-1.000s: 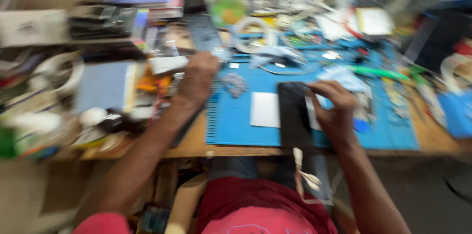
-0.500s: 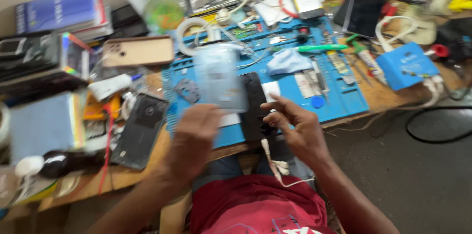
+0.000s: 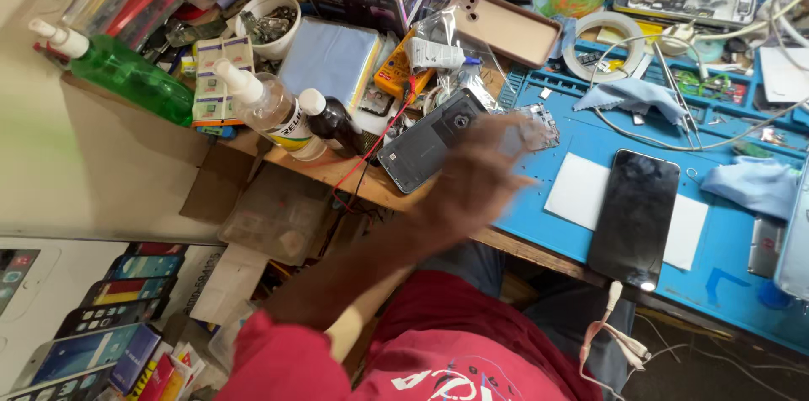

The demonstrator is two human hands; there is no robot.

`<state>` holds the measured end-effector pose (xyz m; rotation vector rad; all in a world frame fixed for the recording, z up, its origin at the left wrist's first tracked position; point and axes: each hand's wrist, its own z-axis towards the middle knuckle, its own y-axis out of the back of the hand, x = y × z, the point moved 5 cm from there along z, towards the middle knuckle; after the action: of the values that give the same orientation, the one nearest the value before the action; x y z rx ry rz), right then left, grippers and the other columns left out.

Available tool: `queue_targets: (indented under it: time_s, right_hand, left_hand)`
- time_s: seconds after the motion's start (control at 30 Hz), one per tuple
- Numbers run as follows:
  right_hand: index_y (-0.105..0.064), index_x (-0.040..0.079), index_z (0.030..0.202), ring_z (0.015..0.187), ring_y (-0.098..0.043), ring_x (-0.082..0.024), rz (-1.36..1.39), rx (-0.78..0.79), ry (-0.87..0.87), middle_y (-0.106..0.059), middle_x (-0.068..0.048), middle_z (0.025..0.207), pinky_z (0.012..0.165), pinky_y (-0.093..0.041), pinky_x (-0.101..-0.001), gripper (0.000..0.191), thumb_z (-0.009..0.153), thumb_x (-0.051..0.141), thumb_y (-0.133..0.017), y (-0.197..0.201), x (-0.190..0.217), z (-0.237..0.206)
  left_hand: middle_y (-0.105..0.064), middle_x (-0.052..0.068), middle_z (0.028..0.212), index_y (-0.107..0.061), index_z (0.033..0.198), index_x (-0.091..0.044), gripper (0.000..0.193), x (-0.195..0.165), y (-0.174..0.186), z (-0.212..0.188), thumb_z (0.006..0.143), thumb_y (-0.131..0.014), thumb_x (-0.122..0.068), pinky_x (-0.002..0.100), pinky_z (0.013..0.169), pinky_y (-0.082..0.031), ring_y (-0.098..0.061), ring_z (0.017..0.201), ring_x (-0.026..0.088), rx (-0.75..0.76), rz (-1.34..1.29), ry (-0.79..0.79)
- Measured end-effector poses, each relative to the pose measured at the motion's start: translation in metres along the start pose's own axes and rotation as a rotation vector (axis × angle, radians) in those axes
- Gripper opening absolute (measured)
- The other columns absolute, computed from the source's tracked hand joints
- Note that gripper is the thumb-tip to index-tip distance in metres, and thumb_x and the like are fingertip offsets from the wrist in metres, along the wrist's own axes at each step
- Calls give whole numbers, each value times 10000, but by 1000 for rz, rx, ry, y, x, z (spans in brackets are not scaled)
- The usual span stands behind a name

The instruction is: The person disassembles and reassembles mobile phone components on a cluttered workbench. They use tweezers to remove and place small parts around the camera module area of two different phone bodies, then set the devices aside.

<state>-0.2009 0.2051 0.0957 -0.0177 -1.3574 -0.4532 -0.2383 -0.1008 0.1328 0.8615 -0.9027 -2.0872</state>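
Motion blurs the left hand (image 3: 472, 178) over the blue mat (image 3: 725, 241), its grip unreadable, beside a grey phone back (image 3: 425, 148). Black phone (image 3: 634, 217) lies flat on white paper (image 3: 581, 190), cabled. Right hand unseen.

Free room lies at centre right of the frame: the bare stretches of the blue rubber work mat (image 3: 733, 237) around the white rectangular sheet (image 3: 581, 190) are open to a hand from the near edge. The black slab phone with dark glass screen (image 3: 634, 216) lies across that sheet and blocks its middle. The blurred left hand (image 3: 472, 178) hangs over the mat's left edge, beside the dark grey phone back shell (image 3: 421, 151). The upper left is closed off: the green spray bottle (image 3: 126, 72), clear spray bottle (image 3: 265, 110) and dark brown bottle (image 3: 333, 125) stand close together. Two light blue cloths (image 3: 632, 98) and white cables (image 3: 716, 144) clutter the upper right.
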Motion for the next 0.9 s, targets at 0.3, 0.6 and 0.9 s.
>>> queue_targets:
  time_s: [0.3, 0.6, 0.9]
  right_hand:
    - [-581, 8, 1446, 1032, -665, -142, -214, 10, 75, -711, -91, 1150, 898, -529, -284, 438, 1012, 68, -603, 6, -2, 3]
    - [-617, 5, 1407, 1050, -696, -165, -367, 29, 154, -732, -128, 1167, 901, -545, -297, 392, 1019, 59, -614, -9, 2, 16]
    - [-653, 1, 1367, 1068, -726, -189, -417, 152, 297, -754, -164, 1184, 904, -560, -310, 347, 1025, 51, -624, -25, 42, 39]
  left_hand:
    - [-423, 255, 1467, -505, 1444, -14, 703, 79, 21, -53, 831, -806, -182, 550, 1137, -392, -418, 1351, 446, 158, 116, 244]
    - [-363, 237, 1488, -625, 1296, -182, 533, 96, 18, -51, 802, -825, -198, 590, 1069, -357, -377, 1331, 436, 101, 154, 302]
    - [-495, 207, 1361, -573, 1274, -108, 622, 50, 38, -9, 737, -865, -224, 567, 1099, -400, -481, 1270, 438, -100, 47, 171]
